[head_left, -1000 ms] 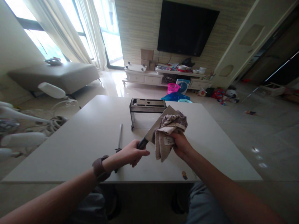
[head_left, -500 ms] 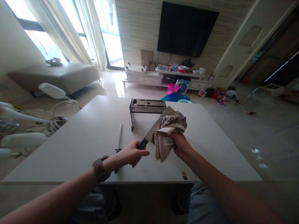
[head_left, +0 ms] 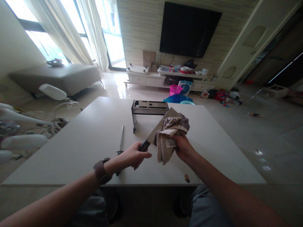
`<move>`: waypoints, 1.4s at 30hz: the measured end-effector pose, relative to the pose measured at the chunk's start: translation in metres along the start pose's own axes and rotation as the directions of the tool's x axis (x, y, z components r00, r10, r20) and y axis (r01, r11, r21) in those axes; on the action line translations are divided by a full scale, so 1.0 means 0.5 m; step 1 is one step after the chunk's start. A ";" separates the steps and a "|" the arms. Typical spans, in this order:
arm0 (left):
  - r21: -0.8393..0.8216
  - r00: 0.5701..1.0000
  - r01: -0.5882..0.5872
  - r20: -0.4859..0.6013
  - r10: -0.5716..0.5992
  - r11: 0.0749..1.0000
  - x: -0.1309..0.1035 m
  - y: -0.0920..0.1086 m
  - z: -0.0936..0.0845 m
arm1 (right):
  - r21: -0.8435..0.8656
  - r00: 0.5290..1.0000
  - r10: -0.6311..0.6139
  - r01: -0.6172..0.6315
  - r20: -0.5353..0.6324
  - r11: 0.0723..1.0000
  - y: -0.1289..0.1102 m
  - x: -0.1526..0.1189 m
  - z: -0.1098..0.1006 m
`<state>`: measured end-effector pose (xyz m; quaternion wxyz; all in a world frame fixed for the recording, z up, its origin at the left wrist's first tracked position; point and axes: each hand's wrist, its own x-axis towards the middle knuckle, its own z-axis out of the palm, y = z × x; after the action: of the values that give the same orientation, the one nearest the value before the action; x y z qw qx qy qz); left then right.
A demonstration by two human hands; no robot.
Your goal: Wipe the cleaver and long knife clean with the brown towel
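Observation:
My left hand (head_left: 136, 155) grips the black handle of a cleaver (head_left: 158, 128), whose broad blade slants up and to the right above the table. Folded around part of the blade is a brown and beige cloth (head_left: 172, 132), which my right hand (head_left: 184, 146) grasps from the right; the cloth hides much of the blade. Left of the cleaver, a sharpening steel (head_left: 121, 138) lies on the table, its handle partly behind my left wrist. Beyond the blade stands a knife block frame (head_left: 149, 107) with slots in its top.
The white table (head_left: 94, 132) spans the space before me, with a small sticker (head_left: 187, 178) near its front edge. White lamp arms (head_left: 26, 142) crowd the left side. Behind the table are a pink basket (head_left: 175, 90) and a blue plastic bag (head_left: 176, 98).

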<state>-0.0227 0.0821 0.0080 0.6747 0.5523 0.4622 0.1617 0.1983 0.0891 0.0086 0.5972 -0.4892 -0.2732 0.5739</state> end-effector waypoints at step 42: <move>0.002 0.988 0.024 0.155 -0.024 1.000 -0.009 -0.005 -0.021 | 0.128 0.987 -0.132 0.143 -0.088 0.981 -0.040 0.047 -0.033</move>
<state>-0.0342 0.0842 0.0081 0.7105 0.5575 0.4150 0.1101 0.2257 0.1099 0.0150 0.6773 -0.4502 -0.2435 0.5285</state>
